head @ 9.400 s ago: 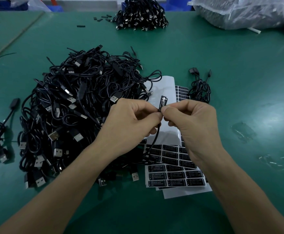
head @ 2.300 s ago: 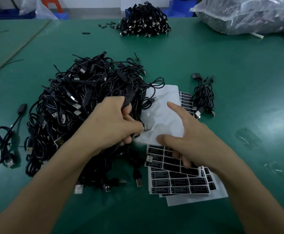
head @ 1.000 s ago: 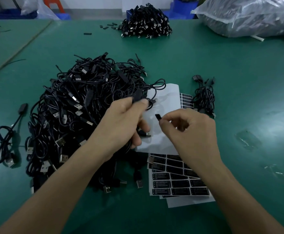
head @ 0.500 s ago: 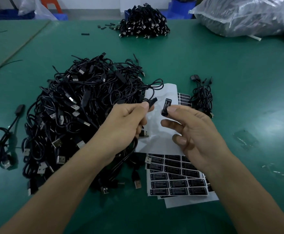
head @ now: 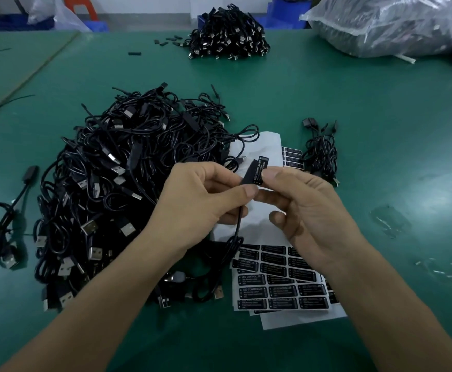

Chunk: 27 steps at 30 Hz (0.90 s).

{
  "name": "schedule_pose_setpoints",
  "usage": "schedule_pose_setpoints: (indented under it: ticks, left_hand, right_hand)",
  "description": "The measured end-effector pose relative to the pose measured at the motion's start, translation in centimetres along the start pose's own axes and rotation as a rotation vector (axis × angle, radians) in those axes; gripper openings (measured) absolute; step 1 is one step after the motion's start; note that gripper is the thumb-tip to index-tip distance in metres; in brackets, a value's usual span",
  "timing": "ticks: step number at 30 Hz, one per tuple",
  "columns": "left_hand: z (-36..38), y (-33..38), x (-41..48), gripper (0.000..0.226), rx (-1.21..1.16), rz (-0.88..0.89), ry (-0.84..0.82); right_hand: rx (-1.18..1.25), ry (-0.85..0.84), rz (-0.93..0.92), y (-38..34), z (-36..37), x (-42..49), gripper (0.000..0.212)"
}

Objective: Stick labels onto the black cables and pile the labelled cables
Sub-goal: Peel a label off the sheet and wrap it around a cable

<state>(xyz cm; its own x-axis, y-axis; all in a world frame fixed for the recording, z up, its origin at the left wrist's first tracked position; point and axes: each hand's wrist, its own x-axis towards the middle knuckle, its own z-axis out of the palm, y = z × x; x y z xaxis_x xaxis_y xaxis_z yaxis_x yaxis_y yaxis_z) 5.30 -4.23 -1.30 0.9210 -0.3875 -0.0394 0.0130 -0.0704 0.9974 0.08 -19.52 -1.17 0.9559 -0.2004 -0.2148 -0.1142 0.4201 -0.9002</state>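
At centre frame the left hand (head: 206, 202) pinches a cable (head: 237, 224) by its black block (head: 247, 175). The right hand (head: 311, 213) has its fingers (head: 272, 175) clamped on a label (head: 260, 167), laying it along that block. Sticking is the step in hand. Next, I'd say: press it flat, then drop the cable on the small pile (head: 321, 154) right of centre on the counter (head: 380, 103).

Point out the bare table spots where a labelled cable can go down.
Bare table lies right of the small bundle, up to the bag; also between the heap and the far pile, and at the near-left corner. Crowded: the heap and the label sheets.
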Motion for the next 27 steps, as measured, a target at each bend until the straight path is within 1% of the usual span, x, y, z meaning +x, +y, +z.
schedule_pose_setpoints:
  ticks: [4, 8, 14, 20, 23, 25, 27]
  left_hand:
    - [0.15, -0.02, -0.16, 0.014, 0.067, 0.019, -0.011]
    - [0.11, 0.32, -0.32, 0.01, 0.054, 0.005, -0.059]
    - [0.13, 0.4, -0.35, 0.013, -0.041, -0.068, -0.083]
    - [0.4, 0.08, -0.35, 0.019, -0.107, -0.066, -0.025]
    - [0.31, -0.14, -0.24, 0.031, -0.125, -0.028, 0.017]
    - [0.29, -0.28, -0.21, 0.028, -0.069, 0.031, 0.024]
    - [0.36, -0.46, -0.22, 0.021, -0.015, 0.066, 0.025]
  right_hand:
    - [-0.012, -0.002, -0.015, 0.16, -0.12, 0.07, 0.014]
    - [-0.024, 0.012, -0.022, 0.24, -0.18, 0.1, 0.014]
    - [-0.052, 0.023, -0.045, 0.35, -0.01, 0.03, 0.011]
    - [-0.1, 0.022, -0.091, 0.4, 0.07, -0.15, 0.009]
    - [-0.07, 0.029, -0.089, 0.34, 0.03, -0.17, 0.01]
    - [-0.064, 0.025, -0.092, 0.34, 0.03, -0.18, 0.011]
    - [-0.092, 0.022, -0.097, 0.43, 0.02, -0.17, 0.007]
